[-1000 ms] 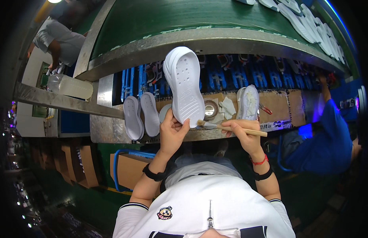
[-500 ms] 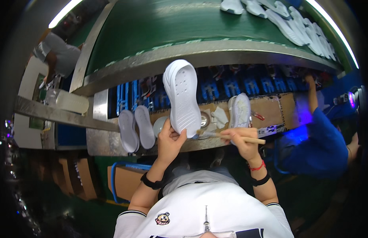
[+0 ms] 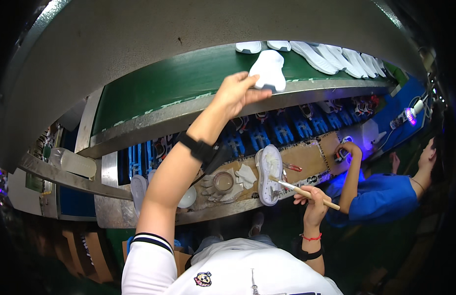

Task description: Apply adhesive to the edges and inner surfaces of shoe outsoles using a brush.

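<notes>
My left hand [image 3: 236, 92] stretched far forward, grip closed on a white foam shoe sole [image 3: 270, 70] at the green conveyor belt's [image 3: 164, 83] near edge, my right hand [image 3: 311, 196] low at the tabletop's [image 3: 306, 160] front edge, grip pinching a thin wooden-handled brush [image 3: 306, 191], small round glue pot [image 3: 223, 182] mid-tabletop, contents unclear

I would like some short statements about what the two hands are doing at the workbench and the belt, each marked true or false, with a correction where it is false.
1. The left hand holds a white shoe sole over the green conveyor belt. True.
2. The right hand is empty. False: it holds a brush with a wooden handle.
3. Another white sole lies on the cardboard sheet on the bench. True.
4. The green belt carries no other soles. False: a row of white soles lies on it, toward its right end.
5. A person in a blue shirt works to the right. True.
</notes>
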Available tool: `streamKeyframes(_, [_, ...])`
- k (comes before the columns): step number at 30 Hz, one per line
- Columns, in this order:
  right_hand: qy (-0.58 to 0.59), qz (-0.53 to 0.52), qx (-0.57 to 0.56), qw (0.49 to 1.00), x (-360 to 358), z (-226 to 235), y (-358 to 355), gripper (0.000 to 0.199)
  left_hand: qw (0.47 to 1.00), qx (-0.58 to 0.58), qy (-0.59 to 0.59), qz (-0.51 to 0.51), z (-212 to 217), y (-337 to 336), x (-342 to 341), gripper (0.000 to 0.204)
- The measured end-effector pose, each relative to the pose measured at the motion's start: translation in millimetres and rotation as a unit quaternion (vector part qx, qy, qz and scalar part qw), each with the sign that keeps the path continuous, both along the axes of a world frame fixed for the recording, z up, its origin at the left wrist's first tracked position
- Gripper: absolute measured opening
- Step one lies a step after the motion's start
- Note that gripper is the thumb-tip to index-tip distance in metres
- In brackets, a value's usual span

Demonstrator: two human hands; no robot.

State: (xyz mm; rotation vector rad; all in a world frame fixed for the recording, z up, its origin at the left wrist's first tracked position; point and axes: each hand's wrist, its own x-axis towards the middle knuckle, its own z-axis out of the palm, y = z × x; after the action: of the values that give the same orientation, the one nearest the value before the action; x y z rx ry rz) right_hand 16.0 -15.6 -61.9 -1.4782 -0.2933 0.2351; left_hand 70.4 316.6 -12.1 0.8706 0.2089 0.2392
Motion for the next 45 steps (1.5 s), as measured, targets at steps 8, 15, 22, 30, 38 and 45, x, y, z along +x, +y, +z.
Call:
streamKeyframes(8, [-0.008,0.056,-0.012,0.998,2.7,-19.4,11.8,0.036,0.924,0.210,-0.056,0.316,-58.7,-65.9,-104.2,0.047])
streamKeyframes(15, [0.009,0.130,-0.032,0.991,-8.9,-31.4,30.8,0.034,0.454,0.482,0.548,0.512,-258.8,-46.8,-361.0,0.099])
streamKeyframes(22, [0.034,0.192,-0.043,0.980,-26.0,-44.1,53.5,0.033,0.504,0.424,0.655,0.370,-297.8,-33.4,-471.1,0.100])
streamKeyframes(30, [0.053,0.221,-0.051,0.973,-31.7,-46.6,60.0,0.033,0.605,0.354,0.664,0.262,-279.7,4.1,-509.6,0.086])
streamKeyframes(38, [0.082,0.248,-0.063,0.963,-39.9,-51.4,65.2,0.032,0.483,0.566,0.621,0.247,-295.3,12.1,-483.6,0.093])
streamKeyframes(45, [0.078,0.247,-0.065,0.964,-43.0,-53.8,61.4,0.032,0.674,0.381,0.569,0.275,-260.3,24.9,-490.3,0.069])
